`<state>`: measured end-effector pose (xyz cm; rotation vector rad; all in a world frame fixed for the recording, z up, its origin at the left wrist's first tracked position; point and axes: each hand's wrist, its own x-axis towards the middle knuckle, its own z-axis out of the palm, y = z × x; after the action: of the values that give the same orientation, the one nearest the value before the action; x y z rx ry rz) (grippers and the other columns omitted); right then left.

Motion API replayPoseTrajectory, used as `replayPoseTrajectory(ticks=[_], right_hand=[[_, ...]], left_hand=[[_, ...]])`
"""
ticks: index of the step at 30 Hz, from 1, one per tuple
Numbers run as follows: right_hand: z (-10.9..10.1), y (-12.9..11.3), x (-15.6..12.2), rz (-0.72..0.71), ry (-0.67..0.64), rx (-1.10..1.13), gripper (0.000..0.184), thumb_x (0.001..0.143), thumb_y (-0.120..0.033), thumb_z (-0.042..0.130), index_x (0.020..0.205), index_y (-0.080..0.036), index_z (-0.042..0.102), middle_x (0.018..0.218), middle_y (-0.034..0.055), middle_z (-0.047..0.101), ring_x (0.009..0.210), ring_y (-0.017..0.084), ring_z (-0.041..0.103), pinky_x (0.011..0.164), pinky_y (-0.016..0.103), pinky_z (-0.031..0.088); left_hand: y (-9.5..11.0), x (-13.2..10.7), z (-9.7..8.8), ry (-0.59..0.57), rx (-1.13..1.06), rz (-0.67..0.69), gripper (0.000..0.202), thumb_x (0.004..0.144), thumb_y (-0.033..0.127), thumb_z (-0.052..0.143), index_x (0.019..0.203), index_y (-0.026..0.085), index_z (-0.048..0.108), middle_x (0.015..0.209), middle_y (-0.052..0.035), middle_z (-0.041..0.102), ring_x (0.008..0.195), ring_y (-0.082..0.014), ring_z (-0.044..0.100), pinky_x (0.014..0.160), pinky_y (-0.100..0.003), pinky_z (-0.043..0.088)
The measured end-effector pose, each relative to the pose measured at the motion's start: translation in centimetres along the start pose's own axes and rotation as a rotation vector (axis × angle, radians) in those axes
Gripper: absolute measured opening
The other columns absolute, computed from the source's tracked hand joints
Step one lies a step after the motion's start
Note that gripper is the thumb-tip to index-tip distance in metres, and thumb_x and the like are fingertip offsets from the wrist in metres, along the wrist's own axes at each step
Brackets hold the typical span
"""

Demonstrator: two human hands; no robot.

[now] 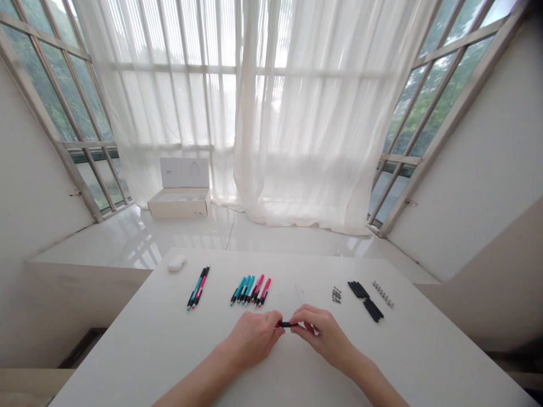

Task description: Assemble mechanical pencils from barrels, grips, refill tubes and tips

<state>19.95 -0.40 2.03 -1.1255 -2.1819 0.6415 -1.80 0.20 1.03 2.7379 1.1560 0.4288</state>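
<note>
Between my hands, over the near middle of the white table, is a pen (285,324) with a black grip and a bit of red at its left end. My left hand (255,339) is closed on the red end. The fingertips of my right hand (319,332) pinch the black end; its tip is hidden by them. Beyond my left hand lie several teal and pink pen barrels (250,290) with black clips. Thin clear refills (301,294) rest just past my right hand. Small metal springs (336,294) sit to the right of these.
Several black grips (365,301) and a row of small silvery tips (383,294) lie at the right. Two whole pens (198,287), teal and pink, lie at the left near a white earbud case (176,263). An open white box (179,203) stands on the sill before the curtain (305,141).
</note>
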Motion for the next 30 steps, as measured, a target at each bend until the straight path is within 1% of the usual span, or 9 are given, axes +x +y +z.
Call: replayPoseTrajectory(ticks=[3,6,10,15,22,26,28,30], right_hand=[[0.1,0.1,-0.1,-0.025,0.004,-0.005,0.022,0.092,-0.035,0.053,0.083,-0.02,0.066,0.086,0.0047,0.067,0.06,0.011,0.052,0.058,0.022,0.045],[0.1,-0.1,-0.1,-0.024,0.002,-0.013,0.023,0.092,-0.035,0.052,0.083,-0.02,0.066,0.086,0.0047,0.066,0.06,0.01,0.052,0.058,0.022,0.045],[-0.2,-0.5,-0.1,0.004,-0.012,-0.04,0.023,0.092,-0.036,0.052,0.085,-0.021,0.068,0.08,0.003,0.066,0.06,0.011,0.054,0.06,0.023,0.045],[-0.4,-1.0,-0.1,0.066,-0.02,-0.034,0.024,0.092,-0.039,0.052,0.087,-0.021,0.068,0.073,0.0012,0.068,0.06,0.012,0.057,0.06,0.022,0.044],[0.0,-1.0,-0.1,0.13,-0.044,0.018,0.025,0.095,-0.037,0.042,0.095,-0.021,0.062,0.068,-0.0015,0.07,0.055,0.011,0.055,0.059,0.022,0.044],[-0.1,-1.5,-0.2,0.109,-0.057,-0.015,0.02,0.091,-0.035,0.048,0.103,-0.022,0.059,0.072,-0.0017,0.067,0.057,0.012,0.055,0.06,0.023,0.044],[-0.2,-1.7,-0.2,0.095,-0.06,-0.039,0.017,0.09,-0.031,0.049,0.101,-0.022,0.057,0.074,-0.0016,0.065,0.058,0.011,0.056,0.06,0.023,0.044],[-0.2,-1.8,-0.2,0.097,-0.066,-0.056,0.014,0.09,-0.029,0.047,0.097,-0.021,0.057,0.072,-0.0017,0.063,0.058,0.012,0.055,0.06,0.023,0.043]], left_hand=[[0.0,0.1,0.1,-0.022,0.045,0.0,0.009,0.098,0.028,0.042,0.096,0.021,0.048,0.084,-0.001,0.068,0.069,-0.0199,0.066,0.051,-0.026,0.039],[0.1,0.0,0.2,-0.017,0.047,-0.001,0.009,0.098,0.029,0.044,0.098,0.021,0.048,0.086,-0.0011,0.069,0.07,-0.0203,0.067,0.052,-0.026,0.04],[0.0,-0.1,0.2,0.016,0.001,-0.008,0.012,0.096,0.029,0.048,0.105,0.022,0.047,0.088,-0.0005,0.069,0.071,-0.0189,0.067,0.053,-0.025,0.039],[-0.1,-0.2,0.2,0.062,-0.034,0.029,0.007,0.096,0.026,0.044,0.101,0.021,0.046,0.086,-0.0008,0.068,0.071,-0.0173,0.065,0.053,-0.025,0.037],[-0.2,-0.3,0.3,0.124,-0.037,0.085,0.008,0.095,0.023,0.041,0.099,0.021,0.047,0.083,-0.0012,0.066,0.067,-0.0157,0.062,0.052,-0.024,0.036],[-0.2,-0.1,0.2,0.159,-0.023,0.076,0.012,0.098,0.023,0.036,0.097,0.021,0.048,0.082,-0.0019,0.066,0.066,-0.0158,0.062,0.053,-0.024,0.036],[-0.2,-0.1,0.2,0.171,-0.013,0.068,0.015,0.099,0.022,0.033,0.096,0.021,0.048,0.082,-0.0023,0.066,0.066,-0.0162,0.062,0.052,-0.025,0.036],[-0.1,-0.1,0.3,0.174,-0.012,0.064,0.016,0.099,0.022,0.033,0.096,0.021,0.048,0.082,-0.0024,0.066,0.066,-0.0166,0.062,0.052,-0.026,0.036]])
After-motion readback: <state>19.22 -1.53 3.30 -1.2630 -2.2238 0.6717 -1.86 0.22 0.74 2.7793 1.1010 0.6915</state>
